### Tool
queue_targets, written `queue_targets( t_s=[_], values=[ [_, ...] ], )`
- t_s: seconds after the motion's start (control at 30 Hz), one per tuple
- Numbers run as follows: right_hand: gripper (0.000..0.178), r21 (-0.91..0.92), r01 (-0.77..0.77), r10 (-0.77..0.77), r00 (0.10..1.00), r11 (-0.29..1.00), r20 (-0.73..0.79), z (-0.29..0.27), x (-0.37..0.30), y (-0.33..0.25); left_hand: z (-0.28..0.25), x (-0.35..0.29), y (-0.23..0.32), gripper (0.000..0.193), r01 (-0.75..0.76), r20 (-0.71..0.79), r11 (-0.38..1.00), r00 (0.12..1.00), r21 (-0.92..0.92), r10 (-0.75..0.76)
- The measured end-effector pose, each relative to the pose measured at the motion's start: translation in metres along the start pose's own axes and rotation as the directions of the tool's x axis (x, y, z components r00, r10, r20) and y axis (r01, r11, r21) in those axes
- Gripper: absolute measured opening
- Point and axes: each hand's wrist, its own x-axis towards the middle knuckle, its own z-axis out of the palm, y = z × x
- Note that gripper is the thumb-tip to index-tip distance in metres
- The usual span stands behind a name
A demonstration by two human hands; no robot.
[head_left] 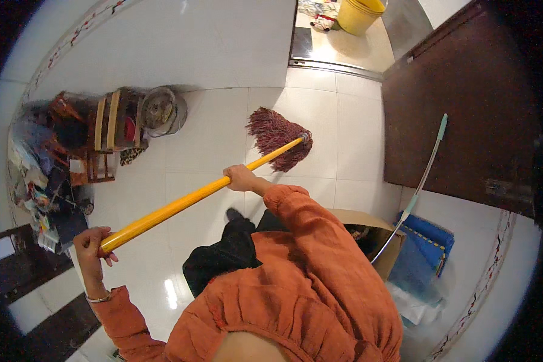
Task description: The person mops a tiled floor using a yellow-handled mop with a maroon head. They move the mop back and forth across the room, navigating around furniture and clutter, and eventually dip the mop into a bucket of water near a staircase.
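A string mop with a yellow pole slants across the view from lower left to upper right. Its dark red mop head lies spread on the white tiled floor. Around the top end of the pole my left hand is closed, at the far left. Farther down the pole, nearer the mop head, my right hand grips it. Both my arms are in orange sleeves.
Stools, a metal bucket and clutter line the left wall. Ahead, a doorway sill leads to a yellow bucket. At right stand a brown door, a thin pole, a cardboard box and a blue mat.
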Motion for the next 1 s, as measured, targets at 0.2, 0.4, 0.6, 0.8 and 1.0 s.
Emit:
queue_targets(
  t_s=[0.2,0.4,0.6,0.8,1.0],
  values=[
    [0.022,-0.087,-0.377,0.326,0.878,0.922,-0.349,-0.051,-0.026,0.069,0.066,0.04,0.026,0.035,-0.023,0.097,1.0,0.995,0.015,0.021],
    [0.046,0.677,-0.418,0.788,0.43,0.606,-0.44,-0.076,-0.022,0.166,0.129,0.097,0.054,0.039,-0.048,0.159,0.998,0.986,-0.034,0.053],
    [0.087,0.914,-0.367,0.984,0.101,0.172,-0.144,-0.142,0.014,0.176,0.175,0.153,0.079,0.037,-0.024,0.311,0.999,0.95,-0.039,0.035],
    [0.088,0.906,-0.414,0.996,0.036,0.089,-0.082,-0.185,0.013,0.23,0.219,0.186,0.102,0.039,-0.021,0.402,0.999,0.916,0.04,0.004],
    [0.042,0.936,-0.352,0.999,0.036,0.011,0.002,-0.173,0.015,0.326,0.248,0.205,0.12,0.041,0.025,0.517,0.984,0.849,0.174,-0.113]
  ],
)
